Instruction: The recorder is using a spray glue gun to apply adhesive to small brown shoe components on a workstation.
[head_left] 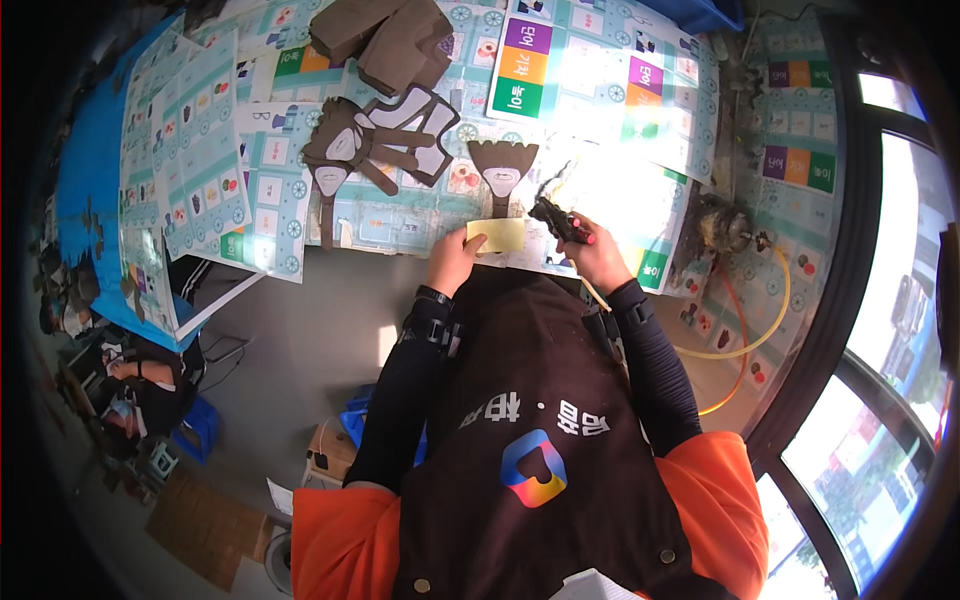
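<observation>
Closest to us is our brown apron (540, 390), and past it our two hands reach the near edge of the table. Our left hand (453, 264) pinches a small yellow card (497, 237), with the thumb on top; we can't see the fingers underneath. Our right hand (600, 260) is wrapped around a black tool (562, 222) with red bits, which looks like a sprayer. We can't tell if a finger is pressing it. A thin yellow hose (592, 291) hangs below that hand.

To do this well, we think we should hold the card flat and still, keep the left fingers behind it, and point the tool away from our skin. Small, slow, even moves seem best.

The brown fan-shaped piece (503, 165) lies just past the card, beyond our left fingertips and not in them. Its wide end points away from us, and its stem comes down to the card. We can't tell if the two touch. The tool is to the right of the stem, apart from it.

Farther off to the left is a messy pile of brown cut pieces (405, 143). Behind that sit chunky brown stacks (400, 50).
</observation>
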